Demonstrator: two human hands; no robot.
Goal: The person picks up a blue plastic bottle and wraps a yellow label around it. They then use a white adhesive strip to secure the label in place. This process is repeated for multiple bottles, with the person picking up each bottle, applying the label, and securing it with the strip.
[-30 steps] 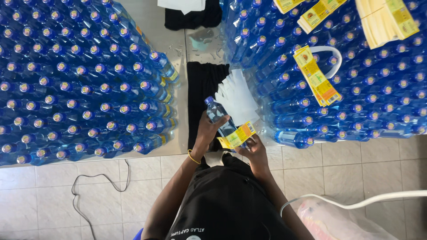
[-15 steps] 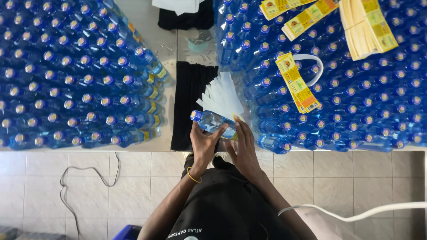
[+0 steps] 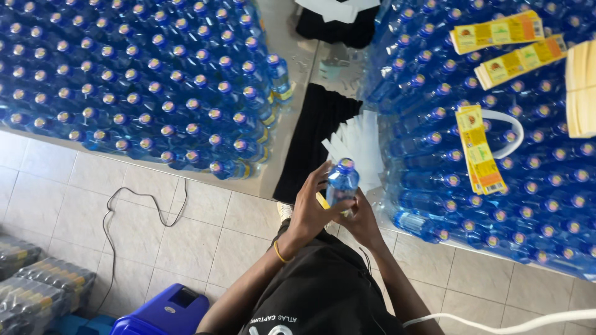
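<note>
Left hand: the left hand (image 3: pixel 310 211) is curled around the side of a small blue bottle (image 3: pixel 341 185), fingers bent against its body, a yellow band on the wrist.
Right hand: the right hand (image 3: pixel 360 223) cups the same bottle from below and behind; its fingers are mostly hidden, so I cannot tell how tightly they close.
Bottle: held upright between both hands, blue cap on top, just above the person's lap and in front of the table edge; a bit of yellow label (image 3: pixel 322 200) shows at its lower side.
Just beyond: a fan of white backing strips (image 3: pixel 360 141) lies on a black cloth (image 3: pixel 313 139) on the metal table.
To the right: a packed mass of blue capped bottles (image 3: pixel 528 205), with yellow label strips (image 3: pixel 479 149) lying across their tops.
To the left: another block of capped bottles (image 3: pixel 136 80), standing close together.
Floor: pale tiles, a thin black cable (image 3: pixel 139 205), a blue plastic crate (image 3: pixel 164 310) near the person's knee.
</note>
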